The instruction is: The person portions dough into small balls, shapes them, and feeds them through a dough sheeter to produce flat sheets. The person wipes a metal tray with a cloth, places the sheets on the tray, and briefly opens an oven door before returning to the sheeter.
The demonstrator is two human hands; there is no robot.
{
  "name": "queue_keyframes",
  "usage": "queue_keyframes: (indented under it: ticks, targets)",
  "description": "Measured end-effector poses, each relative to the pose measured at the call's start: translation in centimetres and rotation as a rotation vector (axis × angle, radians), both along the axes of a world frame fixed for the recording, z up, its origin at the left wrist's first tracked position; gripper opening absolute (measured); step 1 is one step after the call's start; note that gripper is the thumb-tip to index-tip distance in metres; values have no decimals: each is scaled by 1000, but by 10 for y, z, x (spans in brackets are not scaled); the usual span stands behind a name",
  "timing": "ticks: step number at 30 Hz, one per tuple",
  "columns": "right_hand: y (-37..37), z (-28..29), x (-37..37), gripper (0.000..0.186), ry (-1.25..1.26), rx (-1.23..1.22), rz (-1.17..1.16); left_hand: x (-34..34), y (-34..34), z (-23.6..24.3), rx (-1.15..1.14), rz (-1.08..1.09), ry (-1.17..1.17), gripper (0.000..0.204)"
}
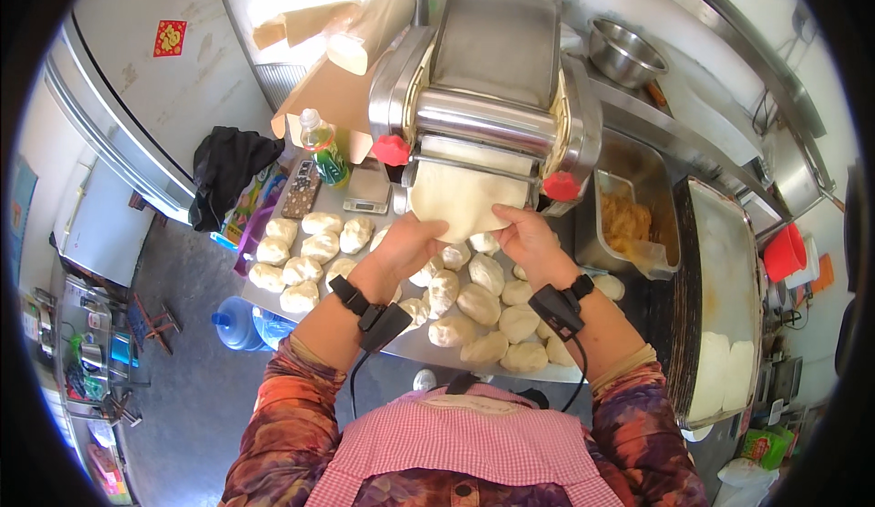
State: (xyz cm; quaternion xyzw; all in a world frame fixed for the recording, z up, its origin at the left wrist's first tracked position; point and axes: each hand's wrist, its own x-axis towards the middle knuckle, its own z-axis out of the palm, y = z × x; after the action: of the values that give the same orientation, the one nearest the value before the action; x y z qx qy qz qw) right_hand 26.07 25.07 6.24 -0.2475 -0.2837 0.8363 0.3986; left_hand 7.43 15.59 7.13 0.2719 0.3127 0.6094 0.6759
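A pale dough sheet [467, 195] hangs out of the steel rollers of a dough sheeter [488, 122]. My left hand [406, 250] pinches its lower left corner, and my right hand [529, 241] grips the lower right one. Between them the sheet is stretched, its bottom edge dipping in the middle. Two red knobs, the left knob [392, 150] and the right knob [561, 186], flank the rollers. Below my hands, several rounded dough pieces [479, 305] cover the metal table, partly hidden by my forearms.
Left of the sheeter stand a green-labelled bottle [330, 153], a small scale [367, 188] and a patterned phone [301, 190]. At right, a steel tub [670, 206] holds a brownish-yellow filling, beside a long tray [720, 279] with flat dough sheets. A steel bowl [626, 54] sits behind.
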Motion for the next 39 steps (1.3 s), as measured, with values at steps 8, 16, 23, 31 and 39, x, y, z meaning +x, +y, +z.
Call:
queue_keyframes:
  ticks: [8,16,23,31,39]
  targets:
    - [-47,27,28,40,-42,14,101,-6,-49,11,-43,-221,70,45]
    - [-84,49,48,47,-114,-5,128,4,-79,18,-1,-329,111,45]
    - [-103,75,69,48,-98,65,164,19,-93,26,99,-396,317,43]
    - [-124,96,130,42,-250,-2,283,45,-58,41,145,-1210,660,52]
    - [-160,165,292,48,-266,177,251,195,-33,62,211,-859,495,53]
